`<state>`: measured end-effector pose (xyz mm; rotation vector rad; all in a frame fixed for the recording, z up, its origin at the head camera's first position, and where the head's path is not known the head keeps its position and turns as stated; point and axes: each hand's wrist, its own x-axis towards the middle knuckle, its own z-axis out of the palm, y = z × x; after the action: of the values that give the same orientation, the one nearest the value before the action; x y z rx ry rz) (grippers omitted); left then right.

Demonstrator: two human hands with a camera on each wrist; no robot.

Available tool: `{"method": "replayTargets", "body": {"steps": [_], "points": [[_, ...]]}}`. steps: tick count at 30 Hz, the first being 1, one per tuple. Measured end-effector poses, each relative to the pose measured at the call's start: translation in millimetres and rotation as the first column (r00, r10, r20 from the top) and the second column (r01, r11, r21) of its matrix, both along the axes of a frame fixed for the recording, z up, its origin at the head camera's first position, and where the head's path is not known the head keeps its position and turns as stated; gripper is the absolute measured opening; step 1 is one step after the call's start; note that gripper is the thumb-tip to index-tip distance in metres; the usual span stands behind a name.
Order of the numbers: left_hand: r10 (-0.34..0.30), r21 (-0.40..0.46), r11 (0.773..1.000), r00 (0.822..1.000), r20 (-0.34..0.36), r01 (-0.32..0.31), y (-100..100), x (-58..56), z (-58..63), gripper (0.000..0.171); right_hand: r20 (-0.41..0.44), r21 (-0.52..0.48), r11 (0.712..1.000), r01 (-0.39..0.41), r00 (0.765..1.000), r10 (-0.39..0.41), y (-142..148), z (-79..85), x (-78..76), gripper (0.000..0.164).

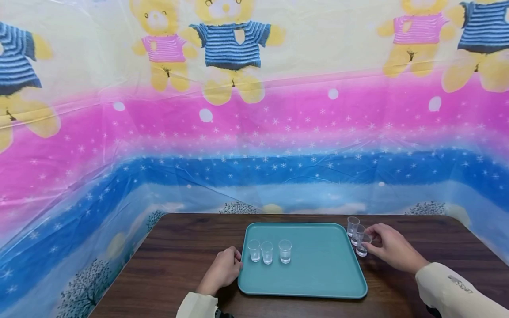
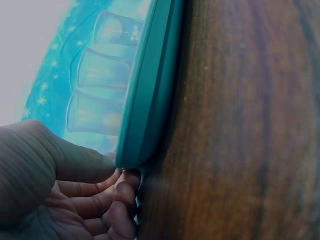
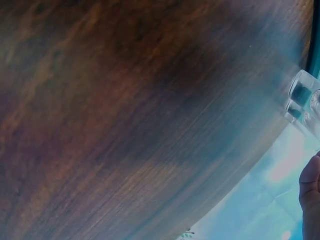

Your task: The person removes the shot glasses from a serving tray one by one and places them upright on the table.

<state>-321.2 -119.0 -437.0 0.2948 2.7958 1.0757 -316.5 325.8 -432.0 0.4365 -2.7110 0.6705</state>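
A teal tray (image 1: 318, 276) lies on the table, and my left hand (image 1: 222, 268) pinches its left rim. In the left wrist view, the thumb (image 2: 82, 162) presses the rim corner while the other fingers curl below it. Three small clear shot glasses stand on the tray's left half: a left one (image 1: 254, 251), a middle one (image 1: 267, 253) and a right one (image 1: 285, 251). Beyond the tray's right edge, my right hand (image 1: 391, 249) pinches the nearest shot glass (image 1: 361, 250) between thumb and fingers. Behind it stand a second glass (image 1: 354, 240) and a third (image 1: 352, 226).
The dark wooden table (image 1: 179, 238) extends around the tray on all sides. A patterned curtain (image 1: 254, 132) with bears and snowflakes hangs behind its back edge and along both sides.
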Motion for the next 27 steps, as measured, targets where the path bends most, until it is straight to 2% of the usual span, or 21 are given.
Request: {"method": "replayTargets", "body": {"steps": [11, 14, 23, 27], "points": [[-0.002, 0.001, 1.0, 1.0, 0.001, 0.002, 0.1, 0.4, 0.5, 0.005, -0.05, -0.004, 1.0, 0.0, 0.999, 0.0, -4.2, 6.4, -1.3, 0.033], [-0.001, 0.001, 1.0, 1.0, -0.001, 0.001, -0.3, 0.6, 0.9, 0.004, -0.046, -0.008, 0.999, -0.035, 0.998, 0.034, -10.5, 9.6, -2.2, 0.035], [-0.004, 0.003, 1.0, 1.0, 0.0, 0.004, -1.1, 0.0, -0.6, 0.004, -0.013, -0.025, 0.993, -0.112, 0.994, 0.112, -39.1, 14.3, -3.8, 0.026], [-0.004, 0.011, 1.0, 1.0, 0.025, 0.003, -1.1, -1.3, -0.7, 0.004, -0.008, -0.022, 0.99, -0.139, 0.99, 0.139, -58.0, 16.4, -3.0, 0.027]]}}
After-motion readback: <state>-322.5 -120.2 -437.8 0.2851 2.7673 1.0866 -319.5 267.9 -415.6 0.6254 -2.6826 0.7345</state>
